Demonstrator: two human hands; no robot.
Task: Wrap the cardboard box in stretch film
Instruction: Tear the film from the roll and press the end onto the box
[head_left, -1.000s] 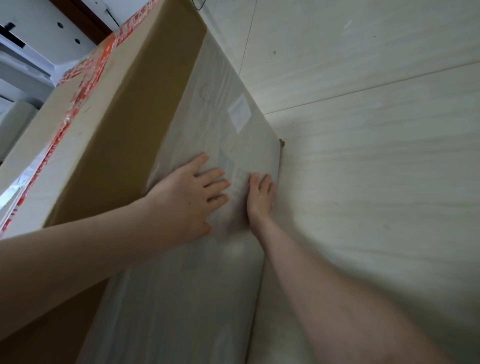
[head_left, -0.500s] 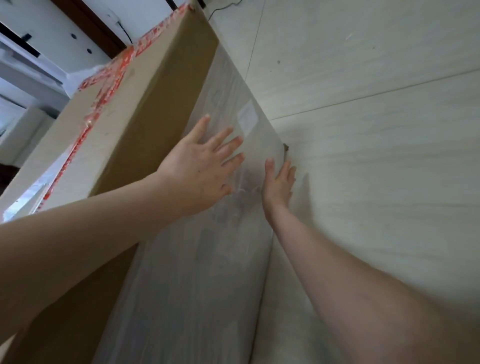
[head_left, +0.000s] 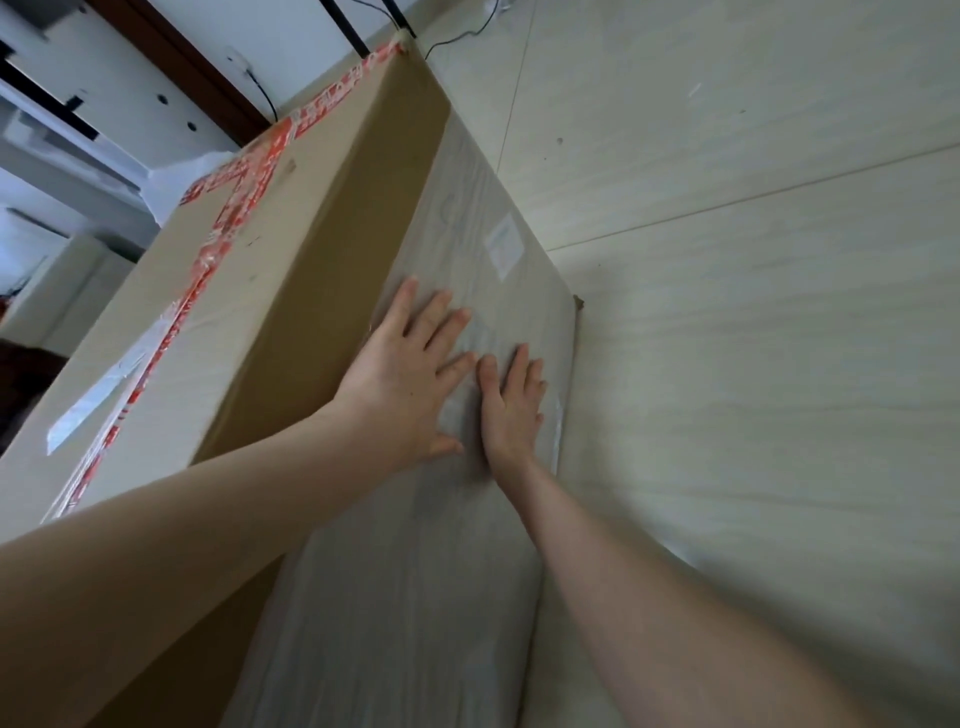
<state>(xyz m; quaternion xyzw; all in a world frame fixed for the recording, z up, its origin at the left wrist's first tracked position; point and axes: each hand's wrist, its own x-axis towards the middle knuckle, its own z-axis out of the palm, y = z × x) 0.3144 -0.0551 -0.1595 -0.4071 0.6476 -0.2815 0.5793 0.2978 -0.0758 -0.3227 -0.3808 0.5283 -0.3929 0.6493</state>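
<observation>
A large brown cardboard box (head_left: 322, 270) stands on the floor, sealed on top with red and white tape (head_left: 244, 208). The lower part of its side face is covered by cloudy stretch film (head_left: 415, 597); the strip above stays bare cardboard. My left hand (head_left: 410, 379) lies flat on the film with fingers spread, and it holds nothing. My right hand (head_left: 511, 402) presses flat on the film just beside it, near the box's bottom edge. A small white label (head_left: 504, 244) shows through the film.
Pale wood-grain floor (head_left: 753, 312) fills the right side. A black cable (head_left: 467, 31) runs along the floor at the far end of the box. White furniture (head_left: 67, 291) and a dark door frame (head_left: 171, 57) stand at the left.
My left hand has slid down the film from the higher spot of half a second ago. My right hand has closed in beside it. The view has tilted to show more of the box top.
</observation>
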